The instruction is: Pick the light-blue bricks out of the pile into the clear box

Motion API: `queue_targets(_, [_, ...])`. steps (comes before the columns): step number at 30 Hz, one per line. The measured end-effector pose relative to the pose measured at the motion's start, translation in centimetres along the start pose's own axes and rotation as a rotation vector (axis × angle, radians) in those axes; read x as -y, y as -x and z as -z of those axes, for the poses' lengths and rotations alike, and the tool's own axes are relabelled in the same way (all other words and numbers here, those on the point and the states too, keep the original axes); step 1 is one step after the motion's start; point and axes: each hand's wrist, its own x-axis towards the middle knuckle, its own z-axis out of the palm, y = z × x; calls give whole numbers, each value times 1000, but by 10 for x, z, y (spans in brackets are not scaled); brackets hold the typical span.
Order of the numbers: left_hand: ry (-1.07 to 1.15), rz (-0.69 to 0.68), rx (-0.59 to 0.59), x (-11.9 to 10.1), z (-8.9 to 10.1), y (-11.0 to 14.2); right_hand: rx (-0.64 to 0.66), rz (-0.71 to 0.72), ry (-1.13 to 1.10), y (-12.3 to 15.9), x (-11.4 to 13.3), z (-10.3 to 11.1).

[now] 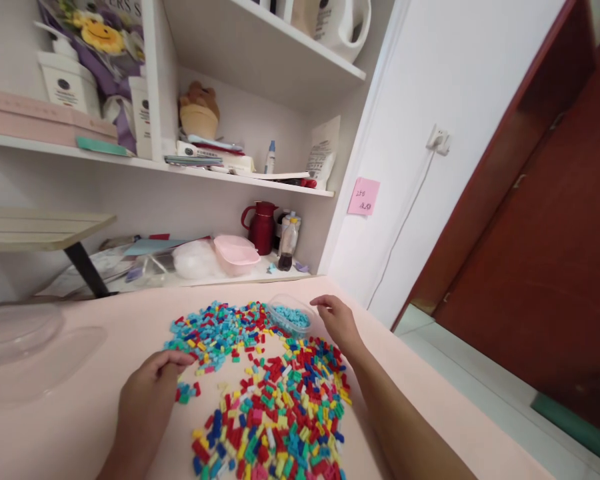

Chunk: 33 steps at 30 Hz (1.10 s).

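Note:
Many small toy building bricks [300, 400] in mixed colours lie spread over the table. A second heap, mostly light-blue bricks [215, 333], lies farther back on the left. My left hand [153, 387] is at that heap's near left edge, fingers curled and pressed together; what is between the fingertips is hidden. A clear plastic container [307, 328] holding light-blue bricks [291, 317] stands behind the mixed heap. Just right of its rim is my right hand [337, 323], with fingers stretched toward the container and no brick visible in them.
Clear plastic lids or tubs [40, 363] lie on the pink tabletop [125, 320] at left. Behind the table, a shelf unit [240, 179] holds a pink bowl [237, 253], a red jug [263, 230] and a bottle [289, 243]. A white wall [395, 133] rises at right.

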Motion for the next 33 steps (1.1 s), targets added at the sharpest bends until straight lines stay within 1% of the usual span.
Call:
queue_targets(2, [4, 2, 3, 1, 0, 0, 27, 32, 77, 3, 1, -1])
queue_targets(3, [9, 5, 8, 1, -1, 1, 60, 56, 151, 4, 2, -2])
queue_targets(6, [31, 19, 13, 2, -1, 2, 203, 158, 439, 10, 6, -8])
queue_targets(8, [50, 26, 18, 2, -2, 2, 284, 219, 556, 13, 7, -12])
queue_targets(11, [67, 28, 28, 1, -2, 4, 384, 243, 583, 16, 8, -14])
queue_targets(14, [63, 19, 21, -2, -2, 5, 431, 216, 533, 19, 9, -14])
queue_targets(17, [63, 19, -15, -5, 0, 7, 438, 204, 448, 22, 12, -13])
queue_targets(21, [83, 54, -117, -7, 5, 8, 425, 203, 357, 25, 17, -15])
queue_targets(23, [96, 57, -176, -4, 6, 6, 373, 209, 359, 24, 17, -18])
queue_targets(26, [100, 36, -226, 1, 6, 3, 258, 241, 411, 21, 14, -21])
queue_targets(29, [55, -11, -203, 4, 3, 1, 181, 270, 468, 18, 8, -18])
queue_targets(33, [-3, -89, -97, 4, -1, 4, 135, 245, 537, 16, 1, -10])
